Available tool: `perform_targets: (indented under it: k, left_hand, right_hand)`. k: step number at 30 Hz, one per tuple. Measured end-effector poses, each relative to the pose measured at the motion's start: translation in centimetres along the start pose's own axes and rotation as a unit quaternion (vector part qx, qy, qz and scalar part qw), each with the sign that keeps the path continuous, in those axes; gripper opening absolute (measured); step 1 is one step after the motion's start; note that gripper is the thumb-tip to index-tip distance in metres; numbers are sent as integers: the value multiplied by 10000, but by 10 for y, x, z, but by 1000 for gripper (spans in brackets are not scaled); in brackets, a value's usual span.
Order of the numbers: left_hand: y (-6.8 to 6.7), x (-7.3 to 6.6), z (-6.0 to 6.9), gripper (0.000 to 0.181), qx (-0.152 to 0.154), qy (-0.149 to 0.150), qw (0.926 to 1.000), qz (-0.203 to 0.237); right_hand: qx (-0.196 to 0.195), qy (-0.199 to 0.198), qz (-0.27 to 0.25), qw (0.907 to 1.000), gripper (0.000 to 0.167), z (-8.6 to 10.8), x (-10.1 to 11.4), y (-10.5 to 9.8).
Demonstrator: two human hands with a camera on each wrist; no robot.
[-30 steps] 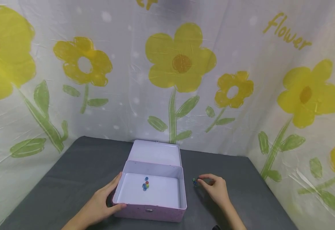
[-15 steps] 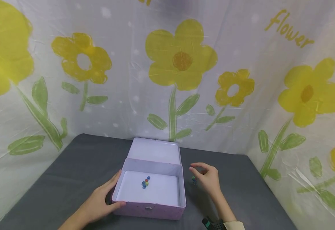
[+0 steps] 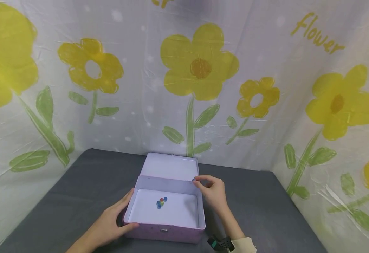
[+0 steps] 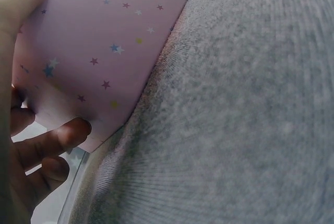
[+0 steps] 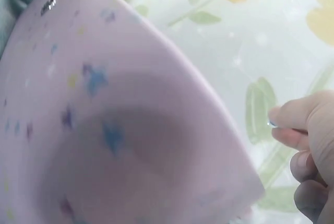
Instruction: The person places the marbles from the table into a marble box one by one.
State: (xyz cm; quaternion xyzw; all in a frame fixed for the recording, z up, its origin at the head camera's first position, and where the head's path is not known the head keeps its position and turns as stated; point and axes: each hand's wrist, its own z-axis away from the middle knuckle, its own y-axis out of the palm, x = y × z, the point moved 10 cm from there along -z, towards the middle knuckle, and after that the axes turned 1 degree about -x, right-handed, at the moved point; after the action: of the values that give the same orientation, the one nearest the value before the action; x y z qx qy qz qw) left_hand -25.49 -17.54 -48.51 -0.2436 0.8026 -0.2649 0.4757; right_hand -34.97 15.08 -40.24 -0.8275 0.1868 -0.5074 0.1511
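Your right hand (image 3: 214, 191) has swung left since the last frame, now near the box's (image 3: 149, 230) far-right corner, thumb and finger pinching a small bead (image 3: 194, 180), probably blue, mostly hidden. Your left hand (image 3: 110, 219) still grips the near-left corner, thumb spread from fingers. Loose beads (image 3: 161, 203) sit inside, left of centre; one blue rolled right.

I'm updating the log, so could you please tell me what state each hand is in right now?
Left hand: closed, gripping the box at its left side.
Right hand: closed, pinching a small blue bead.
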Motion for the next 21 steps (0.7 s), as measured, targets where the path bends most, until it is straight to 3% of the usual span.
perform_targets:
  k: [21]
  left_hand:
    - [-2, -4, -1, 110, -73, 169, 9998, -85]
  right_hand:
    - [726, -255, -63, 9970, 8, -6, 32, 67]
